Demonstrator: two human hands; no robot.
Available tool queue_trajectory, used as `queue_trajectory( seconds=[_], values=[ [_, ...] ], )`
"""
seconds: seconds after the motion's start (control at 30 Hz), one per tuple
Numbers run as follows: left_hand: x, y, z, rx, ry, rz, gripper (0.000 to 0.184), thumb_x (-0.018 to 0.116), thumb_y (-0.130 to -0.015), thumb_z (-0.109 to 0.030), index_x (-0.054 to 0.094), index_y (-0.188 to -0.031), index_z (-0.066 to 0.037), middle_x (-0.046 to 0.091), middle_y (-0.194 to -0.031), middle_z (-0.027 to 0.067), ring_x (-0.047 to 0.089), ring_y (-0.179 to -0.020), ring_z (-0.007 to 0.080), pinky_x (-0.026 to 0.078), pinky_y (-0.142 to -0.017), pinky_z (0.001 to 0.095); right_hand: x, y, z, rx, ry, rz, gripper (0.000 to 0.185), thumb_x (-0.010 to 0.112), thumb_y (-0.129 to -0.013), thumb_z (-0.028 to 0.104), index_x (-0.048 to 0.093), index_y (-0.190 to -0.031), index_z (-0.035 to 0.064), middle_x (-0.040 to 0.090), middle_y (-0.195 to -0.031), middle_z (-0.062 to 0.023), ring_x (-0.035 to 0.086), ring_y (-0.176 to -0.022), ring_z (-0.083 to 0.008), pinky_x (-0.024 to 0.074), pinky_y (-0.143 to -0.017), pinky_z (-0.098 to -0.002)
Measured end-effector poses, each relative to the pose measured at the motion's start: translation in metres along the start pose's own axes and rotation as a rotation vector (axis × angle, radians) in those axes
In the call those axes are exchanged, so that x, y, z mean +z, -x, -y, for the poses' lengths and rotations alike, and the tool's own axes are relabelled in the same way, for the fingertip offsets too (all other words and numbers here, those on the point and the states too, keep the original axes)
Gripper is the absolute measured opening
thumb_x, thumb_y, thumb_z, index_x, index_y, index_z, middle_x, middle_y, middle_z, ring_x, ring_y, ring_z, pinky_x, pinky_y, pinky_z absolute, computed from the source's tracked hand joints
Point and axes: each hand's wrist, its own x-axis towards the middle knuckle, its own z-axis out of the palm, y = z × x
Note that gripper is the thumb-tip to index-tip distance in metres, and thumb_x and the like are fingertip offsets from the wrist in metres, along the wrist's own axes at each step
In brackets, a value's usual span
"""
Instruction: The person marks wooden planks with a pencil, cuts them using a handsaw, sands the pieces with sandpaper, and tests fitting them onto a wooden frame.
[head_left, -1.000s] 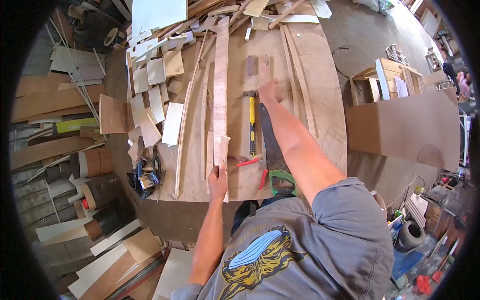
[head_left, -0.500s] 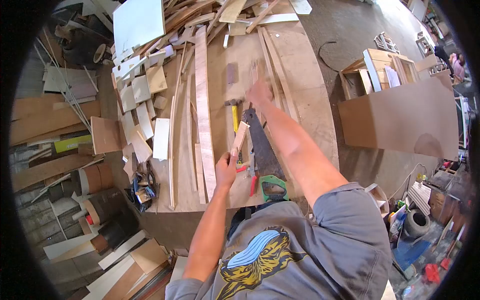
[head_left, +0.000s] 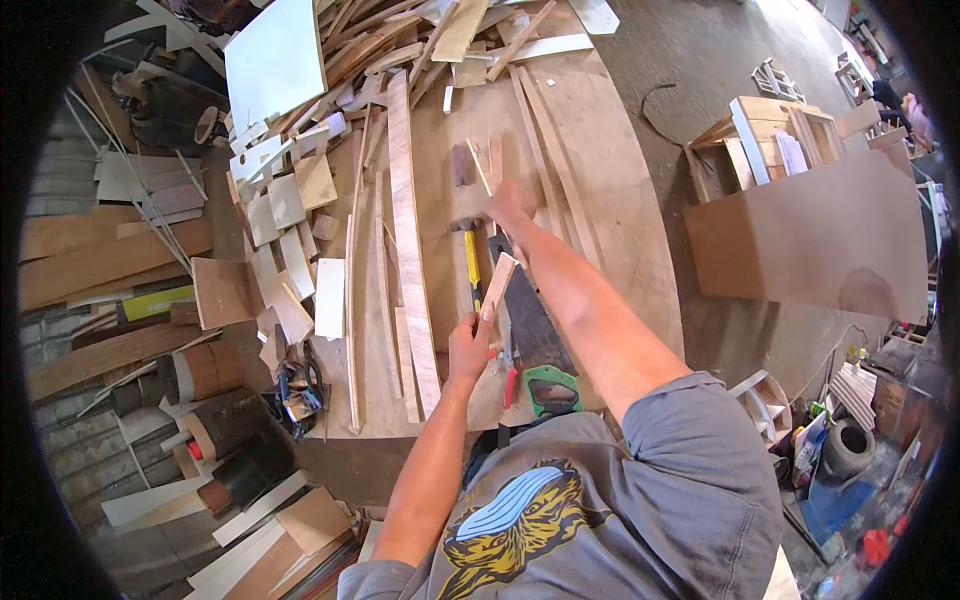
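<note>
My left hand (head_left: pixel 468 348) is closed around a short, flat wooden strip (head_left: pixel 501 280), its upper end pointing away from me. Farther up the table, my right hand (head_left: pixel 511 203) has its fingers closed on a thin wooden stick (head_left: pixel 479 166) that slants up and left; the fingers partly hide it. A hammer (head_left: pixel 472 258) with a yellow and black handle lies just left of both hands. Under my right forearm is a handsaw (head_left: pixel 535 318) with a green handle (head_left: pixel 553 390). Beside the saw lies a red-handled tool (head_left: pixel 511 386), partly hidden.
Long wooden strips (head_left: pixel 412 240) run along the worktable (head_left: pixel 630 250) on the left, with more strips (head_left: pixel 555 150) to the right. Heaped offcuts (head_left: pixel 287 200) cover its left and far sides. A large brown board (head_left: pixel 810 235) and a wooden frame piece (head_left: pixel 785 140) stand right of the table.
My right hand has shifted slightly left and nearer, and the stick in it now tilts left. My left hand keeps its wooden strip. The whole view has shifted a little.
</note>
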Motion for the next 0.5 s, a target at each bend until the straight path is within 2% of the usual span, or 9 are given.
queue_trajectory(
  seconds=[0.03, 0.13, 0.23, 0.33, 0.43, 0.5],
  values=[
    [0.001, -0.001, 0.003, 0.003, 0.008, 0.001, 0.051, 0.057, -0.101, -0.045, 0.062, -0.087, 0.004, 0.061, -0.072, 0.0180, 0.058, -0.069, 0.0208, 0.047, -0.066, 0.0383, 0.000, -0.002, 0.002, 0.024, -0.010, -0.002, 0.043, 0.070, -0.081, 0.028, 0.063, -0.117, 0.0055, 0.071, -0.106, -0.0218, 0.070, -0.103, -0.0363, 0.0574, -0.085, -0.0466],
    [0.001, -0.004, 0.006, 0.006, 0.007, 0.001, 0.051, 0.057, -0.101, -0.045, 0.062, -0.086, 0.004, 0.061, -0.072, 0.0180, 0.058, -0.068, 0.0214, 0.047, -0.066, 0.0384, -0.017, 0.002, 0.005, -0.104, -0.227, -0.212, 0.040, 0.067, -0.081, 0.026, 0.060, -0.114, 0.0043, 0.070, -0.104, -0.0257, 0.069, -0.098, -0.0416, 0.0556, -0.083, -0.0522],
    [0.001, -0.008, 0.007, 0.004, -0.031, 0.006, 0.051, 0.057, -0.101, -0.045, 0.062, -0.086, 0.003, 0.060, -0.071, 0.0172, 0.057, -0.067, 0.0214, 0.046, -0.065, 0.0386, -0.037, -0.010, 0.003, -0.154, -0.296, -0.397, 0.031, 0.060, -0.081, 0.025, 0.061, -0.103, 0.0030, 0.070, -0.097, -0.0276, 0.068, -0.093, -0.0471, 0.0522, -0.082, -0.0568],
    [0.004, -0.010, 0.006, 0.007, 0.010, -0.001, 0.051, 0.057, -0.101, -0.045, 0.061, -0.084, 0.003, 0.060, -0.070, 0.0163, 0.056, -0.066, 0.0209, 0.046, -0.064, 0.0384, -0.066, -0.022, -0.007, -0.064, -0.385, -0.521, 0.029, 0.057, -0.085, 0.026, 0.059, -0.103, 0.0042, 0.069, -0.097, -0.0300, 0.067, -0.092, -0.0489, 0.0504, -0.083, -0.0588],
    [0.008, -0.012, 0.006, 0.005, 0.035, -0.001, 0.051, 0.058, -0.101, -0.045, 0.061, -0.083, 0.003, 0.059, -0.069, 0.0152, 0.055, -0.066, 0.0197, 0.046, -0.063, 0.0381, -0.102, -0.025, -0.020, 0.075, -0.325, -0.526, 0.028, 0.054, -0.088, 0.027, 0.059, -0.106, 0.0051, 0.069, -0.099, -0.0297, 0.067, -0.094, -0.0480, 0.0503, -0.085, -0.0583],
    [0.010, -0.014, 0.012, -0.005, 0.039, 0.012, 0.052, 0.058, -0.101, -0.046, 0.060, -0.082, 0.003, 0.058, -0.068, 0.0144, 0.054, -0.065, 0.0188, 0.045, -0.062, 0.0377, -0.113, -0.025, -0.040, 0.071, -0.198, -0.440, 0.029, 0.056, -0.089, 0.027, 0.057, -0.108, 0.0048, 0.069, -0.101, -0.0303, 0.067, -0.097, -0.0472, 0.0504, -0.085, -0.0581]
  ],
)
